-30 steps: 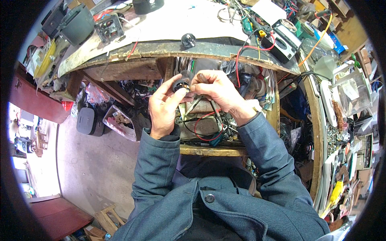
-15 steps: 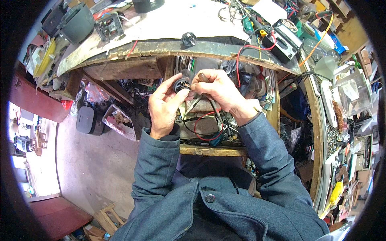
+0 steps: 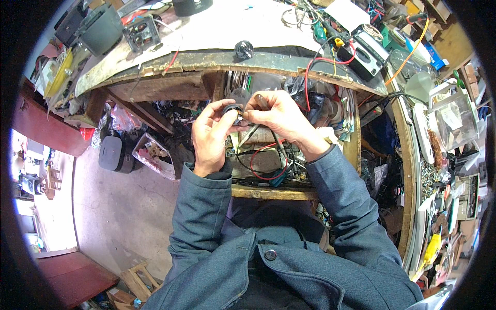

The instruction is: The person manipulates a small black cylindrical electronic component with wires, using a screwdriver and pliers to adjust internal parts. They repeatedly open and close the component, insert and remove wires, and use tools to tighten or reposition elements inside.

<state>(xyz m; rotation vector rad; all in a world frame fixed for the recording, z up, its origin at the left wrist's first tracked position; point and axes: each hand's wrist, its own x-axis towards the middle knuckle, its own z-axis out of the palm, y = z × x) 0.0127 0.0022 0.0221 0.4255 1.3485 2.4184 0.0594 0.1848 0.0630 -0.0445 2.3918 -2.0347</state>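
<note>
Between my hands, over an open drawer (image 3: 349, 135) crammed with papers, cables and parts, is a small black round component (image 3: 232, 111) with brass-coloured pieces inside. My left hand (image 3: 211, 138) is closed on it, thumb across its face. My right hand (image 3: 279, 119) pinches a dark brown tool handle (image 3: 262, 102), its fingertips at the component's right side; the working end is hidden. A red wire loop (image 3: 270, 175) and dark leads hang below my hands. Another black round part (image 3: 243, 49) sits on the bench edge above them.
The bench (image 3: 268, 31) bears a white sheet, a dark open housing (image 3: 141, 33), cables and a black-and-silver device (image 3: 361, 51). A cluttered side shelf with a clear container (image 3: 454, 119) runs along the right. At lower left are a floor (image 3: 119, 217), a black case (image 3: 115, 153) and a box (image 3: 154, 155).
My left thumb has moved up over the component, which has turned slightly in my fingers. My right hand has shifted only a little, still at the component's right side.
</note>
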